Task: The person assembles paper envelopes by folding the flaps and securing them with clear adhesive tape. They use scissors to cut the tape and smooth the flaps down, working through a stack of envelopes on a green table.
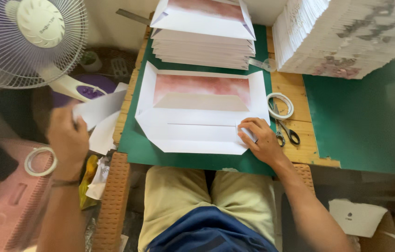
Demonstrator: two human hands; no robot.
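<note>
Right hand (pixel 261 140): pressing flat, fingers together, on the sheet's (pixel 197 119) 4 o'clock edge.
Left hand (pixel 68 135): pinching paper strips (pixel 99 108), off the surface at 9 o'clock.
Sheet: lying unfolded on the green mat (pixel 178 158), at centre.
Risk: the fan (pixel 24 39) at 10 o'clock could be lifting loose flaps; one-handed pressure may let the sheet skew.
Scissors (pixel 286 133): lying just beside the right hand, at 3 o'clock, easy to knock.
</note>
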